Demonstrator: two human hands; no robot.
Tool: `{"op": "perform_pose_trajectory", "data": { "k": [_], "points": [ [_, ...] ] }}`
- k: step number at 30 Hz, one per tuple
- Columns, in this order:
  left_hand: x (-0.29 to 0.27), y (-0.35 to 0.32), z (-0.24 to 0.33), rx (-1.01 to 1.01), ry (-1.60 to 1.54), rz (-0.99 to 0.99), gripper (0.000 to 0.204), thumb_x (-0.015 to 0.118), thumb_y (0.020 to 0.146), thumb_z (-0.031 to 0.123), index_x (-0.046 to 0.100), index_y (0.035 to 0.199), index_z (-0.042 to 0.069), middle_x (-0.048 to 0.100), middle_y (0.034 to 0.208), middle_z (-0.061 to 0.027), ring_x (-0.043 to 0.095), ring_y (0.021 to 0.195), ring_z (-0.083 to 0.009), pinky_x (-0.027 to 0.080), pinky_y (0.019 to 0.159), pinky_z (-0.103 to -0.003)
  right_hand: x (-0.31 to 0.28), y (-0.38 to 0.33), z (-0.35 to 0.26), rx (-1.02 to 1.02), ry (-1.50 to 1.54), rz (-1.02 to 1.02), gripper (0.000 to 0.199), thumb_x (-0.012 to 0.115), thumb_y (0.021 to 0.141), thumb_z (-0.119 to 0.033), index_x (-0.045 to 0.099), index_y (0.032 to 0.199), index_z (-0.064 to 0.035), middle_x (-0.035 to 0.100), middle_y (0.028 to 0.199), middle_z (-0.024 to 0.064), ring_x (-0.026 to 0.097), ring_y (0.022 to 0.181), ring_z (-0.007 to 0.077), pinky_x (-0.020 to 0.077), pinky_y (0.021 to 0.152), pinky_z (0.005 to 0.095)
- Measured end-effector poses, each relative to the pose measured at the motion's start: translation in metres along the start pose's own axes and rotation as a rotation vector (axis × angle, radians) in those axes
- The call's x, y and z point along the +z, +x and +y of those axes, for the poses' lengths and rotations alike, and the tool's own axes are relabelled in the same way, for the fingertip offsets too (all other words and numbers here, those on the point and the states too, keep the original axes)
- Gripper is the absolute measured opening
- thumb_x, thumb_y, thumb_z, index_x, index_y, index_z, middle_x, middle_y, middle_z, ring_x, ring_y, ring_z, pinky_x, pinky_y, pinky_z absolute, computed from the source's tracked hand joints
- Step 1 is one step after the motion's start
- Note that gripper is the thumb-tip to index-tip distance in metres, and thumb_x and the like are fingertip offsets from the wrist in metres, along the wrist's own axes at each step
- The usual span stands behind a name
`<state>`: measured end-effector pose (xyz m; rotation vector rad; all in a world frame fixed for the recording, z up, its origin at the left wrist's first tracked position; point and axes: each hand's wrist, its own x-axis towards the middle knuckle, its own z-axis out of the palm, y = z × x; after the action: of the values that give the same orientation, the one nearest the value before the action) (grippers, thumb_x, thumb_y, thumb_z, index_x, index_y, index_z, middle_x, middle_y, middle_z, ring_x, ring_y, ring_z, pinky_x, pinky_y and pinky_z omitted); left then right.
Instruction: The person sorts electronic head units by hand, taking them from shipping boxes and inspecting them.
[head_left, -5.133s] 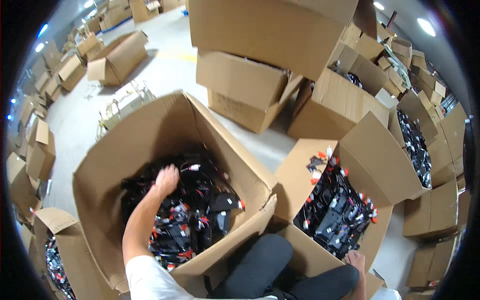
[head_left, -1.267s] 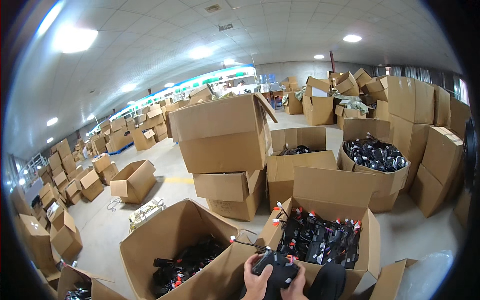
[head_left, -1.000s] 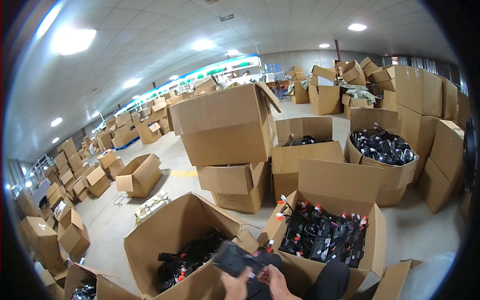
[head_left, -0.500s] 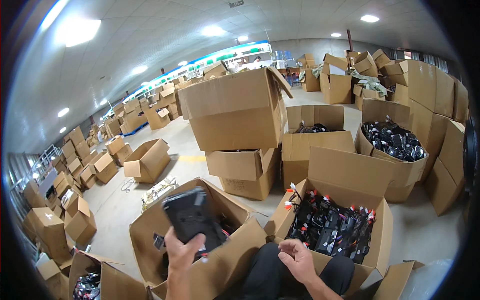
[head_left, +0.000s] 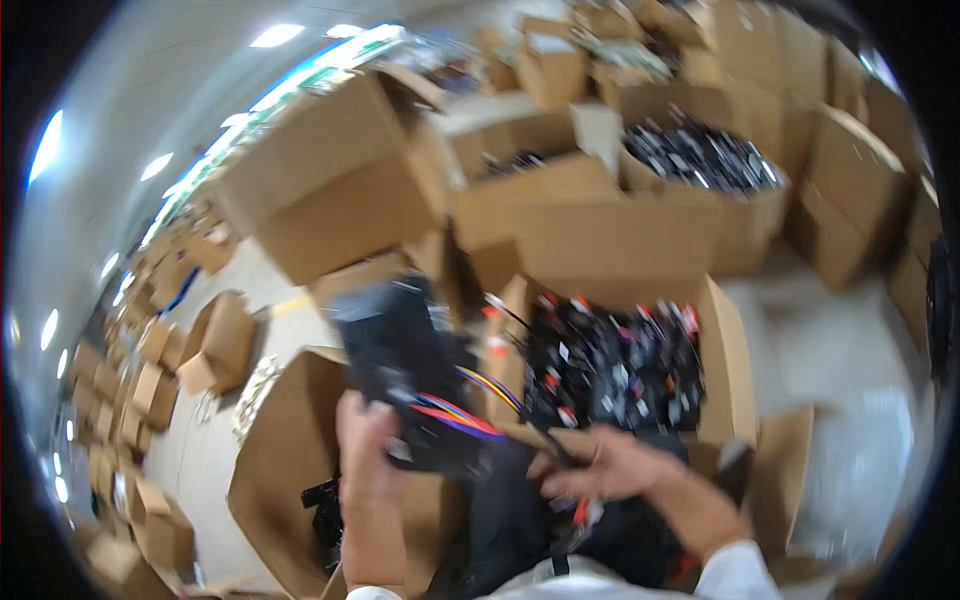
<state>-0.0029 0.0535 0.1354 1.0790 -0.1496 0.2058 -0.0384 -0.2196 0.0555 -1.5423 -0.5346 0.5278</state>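
My left hand [head_left: 370, 455] grips a flat black box-shaped device [head_left: 390, 335] at its near end and holds it up over the left open carton [head_left: 275, 460]. Red, yellow and purple wires [head_left: 455, 418] run from the device toward the right. Those wires gather into a black cable [head_left: 548, 440], which the fingers of my right hand [head_left: 625, 468] close round. Red and white connectors [head_left: 585, 515] hang below that hand. Motion blurs the device's details. Beyond my right hand stands an open carton [head_left: 732, 365] packed with similar black devices [head_left: 615, 365] and their connectors.
A large carton [head_left: 330, 190] is stacked on another ahead to the left. Behind the packed carton, another open carton [head_left: 700, 155] holds black wrapped items. More cartons line the left side and far right. Clear plastic [head_left: 860, 480] lies at the right.
My view has swung right and down. My right hand, earlier holding nothing visible above my knees, now grasps the cable. The device stays in my left hand, its coloured wires now drawn out.
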Motion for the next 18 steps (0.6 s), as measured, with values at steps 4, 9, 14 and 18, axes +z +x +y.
{"op": "perform_pose_trajectory", "data": {
  "k": [4, 9, 14, 18],
  "points": [
    [0.002, 0.054, -0.047, -0.163, 0.175, -0.172, 0.046, 0.061, 0.095, 0.034, 0.055, 0.126, 0.001, 0.067, 0.112, -0.0122, 0.069, 0.098, -0.0232, 0.057, 0.088, -0.039, -0.123, -0.026, -0.011, -0.246, -0.670, 0.424, 0.027, 0.074, 0.081, -0.015, 0.066, 0.102, 0.0004, 0.068, 0.088, 0.0141, 0.067, 0.078, 0.0242, 0.0524, 0.072, 0.0359],
    [0.019, 0.088, -0.190, -0.532, 0.468, -0.390, 0.051, 0.074, 0.087, 0.021, 0.053, 0.126, -0.005, 0.065, 0.108, -0.0103, 0.064, 0.093, -0.0164, 0.053, 0.084, -0.032, -0.214, -0.047, 0.025, 0.077, -1.155, 0.676, 0.017, 0.065, 0.081, -0.010, 0.069, 0.095, -0.0019, 0.067, 0.092, 0.0144, 0.064, 0.093, 0.0334, 0.0488, 0.085, 0.0435],
    [0.015, 0.108, -0.304, -0.638, 0.789, -0.493, 0.045, 0.077, 0.086, 0.022, 0.059, 0.118, -0.004, 0.068, 0.105, -0.0114, 0.064, 0.092, -0.0170, 0.051, 0.084, -0.032, -0.240, -0.030, 0.098, 0.211, -1.356, 0.630, 0.012, 0.065, 0.080, -0.011, 0.071, 0.090, -0.0076, 0.066, 0.088, 0.0105, 0.063, 0.097, 0.0291, 0.0464, 0.088, 0.0432],
    [-0.027, 0.131, -0.370, -1.005, 0.654, -0.410, 0.037, 0.074, 0.089, 0.019, 0.062, 0.115, -0.004, 0.070, 0.104, -0.0119, 0.066, 0.093, -0.0202, 0.052, 0.085, -0.033, -0.247, 0.004, 0.150, 0.155, -1.494, 0.596, 0.007, 0.065, 0.078, -0.010, 0.069, 0.083, -0.0109, 0.065, 0.085, 0.0075, 0.062, 0.092, 0.0258, 0.0451, 0.084, 0.0395]
  ]
}}
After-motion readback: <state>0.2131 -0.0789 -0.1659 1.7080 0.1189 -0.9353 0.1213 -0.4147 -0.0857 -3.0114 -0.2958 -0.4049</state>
